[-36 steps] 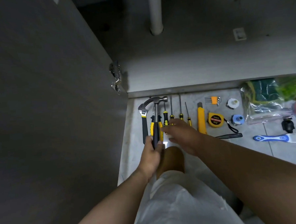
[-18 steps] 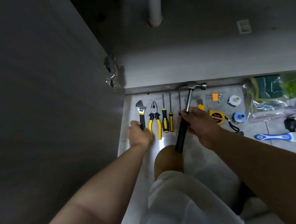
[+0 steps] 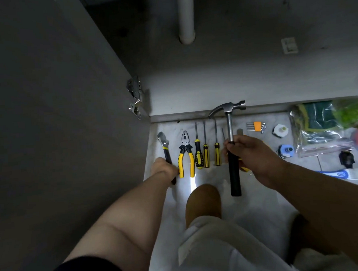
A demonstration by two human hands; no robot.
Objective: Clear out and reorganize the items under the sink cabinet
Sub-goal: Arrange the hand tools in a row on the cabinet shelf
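My right hand (image 3: 251, 154) grips a claw hammer (image 3: 231, 145) near the top of its black handle, head pointing toward the cabinet. My left hand (image 3: 164, 167) holds the handle of an adjustable wrench (image 3: 164, 144) lying at the left end of a tool row on the floor. Beside it lie yellow-handled pliers (image 3: 185, 153) and three screwdrivers (image 3: 206, 152). The sink cabinet floor (image 3: 233, 74) beyond is bare, with a white drain pipe (image 3: 186, 17) coming down.
The open cabinet door (image 3: 48, 121) stands at the left with its hinge (image 3: 135, 97). To the right lie a hex key set (image 3: 256, 127), white and blue small parts (image 3: 280, 131), a plastic bag with green cloths (image 3: 318, 128) and a blue-handled tool (image 3: 340, 174). My knee (image 3: 203, 202) is below the tools.
The hammer passed from my left hand to my right hand and moved right, now held nearly upright. My left hand shifted left onto the wrench handle.
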